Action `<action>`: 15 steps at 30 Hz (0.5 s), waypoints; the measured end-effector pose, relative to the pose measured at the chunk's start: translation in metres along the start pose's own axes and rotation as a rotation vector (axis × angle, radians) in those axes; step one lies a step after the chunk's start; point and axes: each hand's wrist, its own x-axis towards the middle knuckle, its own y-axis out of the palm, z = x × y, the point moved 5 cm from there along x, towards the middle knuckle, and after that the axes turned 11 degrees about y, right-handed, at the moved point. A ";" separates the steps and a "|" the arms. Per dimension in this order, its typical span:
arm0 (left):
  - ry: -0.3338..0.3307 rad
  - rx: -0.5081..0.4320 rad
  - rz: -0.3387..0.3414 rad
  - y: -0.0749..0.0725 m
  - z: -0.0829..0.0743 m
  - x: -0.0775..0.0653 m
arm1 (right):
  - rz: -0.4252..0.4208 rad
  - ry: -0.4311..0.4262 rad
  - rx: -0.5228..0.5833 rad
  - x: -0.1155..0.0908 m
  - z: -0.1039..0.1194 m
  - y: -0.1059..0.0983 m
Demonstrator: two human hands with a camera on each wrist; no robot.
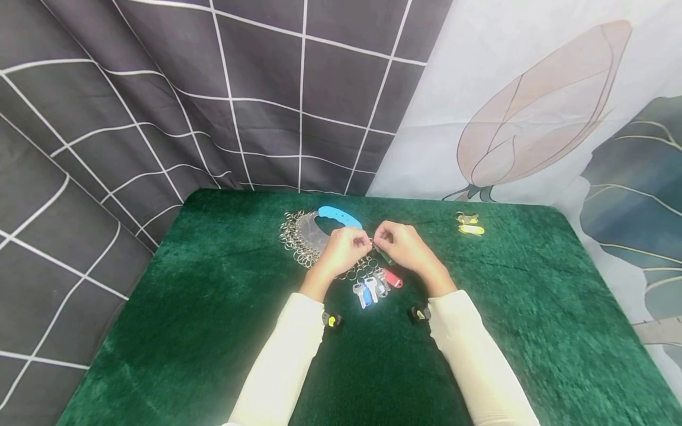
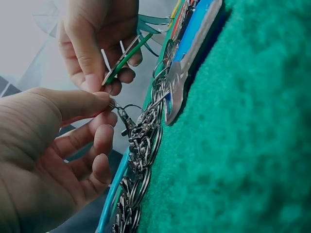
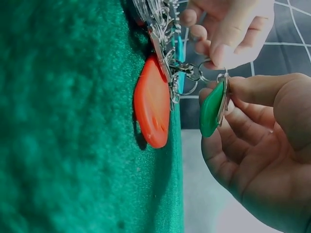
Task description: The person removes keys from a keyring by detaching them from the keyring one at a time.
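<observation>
My left hand (image 1: 343,251) pinches a metal split ring (image 3: 203,69) between thumb and index finger. This ring hangs by a small clasp (image 2: 127,124) from a clear curved key holder (image 1: 309,228) with a blue handle (image 1: 341,216) and many rings. Facing it, my right hand (image 1: 407,247) pinches the top end of a green key tag (image 3: 212,108) and its key (image 3: 224,103), right at the split ring. Fingertips of both hands nearly meet above the holder's right end. Below them a red key tag (image 1: 393,278) and keys (image 1: 371,288) with a blue tag lie on the cloth.
Yellow key tags (image 1: 471,229) with a key lie apart at the back right of the green cloth-covered table (image 1: 213,331). A dark checked curtain (image 1: 266,77) and a white patterned one (image 1: 426,160) hang behind the table.
</observation>
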 end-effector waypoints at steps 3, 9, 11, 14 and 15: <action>-0.001 -0.003 0.007 -0.001 0.001 -0.001 | -0.009 0.013 -0.004 0.000 -0.002 0.001; -0.053 -0.023 0.035 0.000 0.002 -0.001 | 0.004 0.014 0.017 0.001 -0.002 0.002; -0.066 -0.026 0.038 0.001 0.003 -0.001 | 0.011 0.011 0.024 0.001 -0.001 0.003; -0.072 -0.033 0.034 0.001 0.004 0.000 | 0.016 0.010 0.026 0.001 0.000 0.003; -0.073 -0.037 0.031 0.001 0.004 0.000 | 0.015 0.012 0.025 0.000 0.000 0.003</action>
